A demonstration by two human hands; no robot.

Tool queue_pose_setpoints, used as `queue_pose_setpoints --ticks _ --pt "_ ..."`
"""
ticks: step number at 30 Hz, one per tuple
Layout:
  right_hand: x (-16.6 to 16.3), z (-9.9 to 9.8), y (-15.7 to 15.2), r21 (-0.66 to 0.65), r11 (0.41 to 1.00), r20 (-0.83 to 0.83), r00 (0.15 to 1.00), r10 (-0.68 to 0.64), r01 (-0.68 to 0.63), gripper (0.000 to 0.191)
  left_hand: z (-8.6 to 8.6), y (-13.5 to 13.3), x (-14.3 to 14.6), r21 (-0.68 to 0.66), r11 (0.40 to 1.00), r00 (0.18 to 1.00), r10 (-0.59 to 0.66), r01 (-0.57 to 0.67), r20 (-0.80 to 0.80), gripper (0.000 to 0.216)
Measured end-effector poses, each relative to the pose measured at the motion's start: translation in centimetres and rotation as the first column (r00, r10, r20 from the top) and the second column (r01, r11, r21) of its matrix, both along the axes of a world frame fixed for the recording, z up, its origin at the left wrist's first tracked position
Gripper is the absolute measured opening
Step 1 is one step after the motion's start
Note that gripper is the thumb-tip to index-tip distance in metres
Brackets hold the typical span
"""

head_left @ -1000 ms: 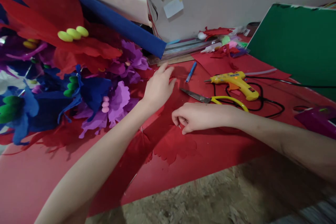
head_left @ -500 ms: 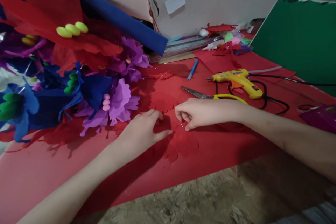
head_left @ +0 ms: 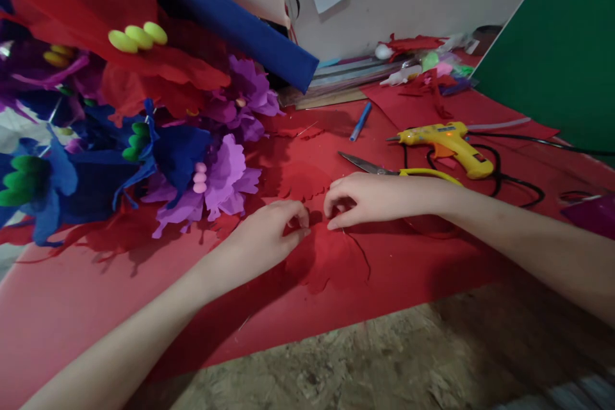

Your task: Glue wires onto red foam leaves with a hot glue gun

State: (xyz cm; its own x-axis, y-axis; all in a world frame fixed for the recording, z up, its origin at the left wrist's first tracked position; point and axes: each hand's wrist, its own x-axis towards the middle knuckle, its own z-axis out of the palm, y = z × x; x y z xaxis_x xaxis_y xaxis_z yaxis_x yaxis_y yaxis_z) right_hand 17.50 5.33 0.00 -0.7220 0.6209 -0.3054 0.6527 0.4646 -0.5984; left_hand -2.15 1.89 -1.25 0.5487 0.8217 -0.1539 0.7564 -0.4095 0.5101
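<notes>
Left hand [head_left: 269,237], drawn back from beyond the petal [head_left: 331,262], now meets right hand [head_left: 369,200] at the petal's top edge, fingertips of both pinching there, which suggests two-handed shaping.

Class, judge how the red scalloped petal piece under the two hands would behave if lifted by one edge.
Probably floppy: the petal piece lies thin and flat on the red sheet. Likely light: the left hand and right hand work it with fingertips. Being flat, it should not roll.
</notes>
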Motion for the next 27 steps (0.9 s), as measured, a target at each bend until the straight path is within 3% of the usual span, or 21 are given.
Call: queue_pose_setpoints --ticks 6,14,19,27 --pt "-0.3 -0.1 0.3 -0.038 0.999 -0.044 0.999 0.014 -0.015 0.023 0.7 0.2 0.4 -0.055 0.996 0.984 0.072 -0.064 0.163 0.012" --pt "-0.8 0.9 -0.1 -0.057 0.981 -0.285 0.938 -0.196 0.187 0.022 1.2 -0.3 1.3 -0.296 0.944 0.91 0.244 -0.144 0.336 0.024" --pt "-0.9 1.6 -0.5 -0.07 0.972 -0.405 0.884 -0.234 0.225 0.016 1.4 -0.7 1.4 -0.282 0.935 0.844 0.324 -0.216 0.427 0.029" --pt "-1.1 2.0 -0.9 -0.176 0.934 -0.484 0.799 -0.356 0.309 0.018 1.6 -0.7 1.4 -0.276 0.928 0.79 0.36 -0.25 0.496 0.018"
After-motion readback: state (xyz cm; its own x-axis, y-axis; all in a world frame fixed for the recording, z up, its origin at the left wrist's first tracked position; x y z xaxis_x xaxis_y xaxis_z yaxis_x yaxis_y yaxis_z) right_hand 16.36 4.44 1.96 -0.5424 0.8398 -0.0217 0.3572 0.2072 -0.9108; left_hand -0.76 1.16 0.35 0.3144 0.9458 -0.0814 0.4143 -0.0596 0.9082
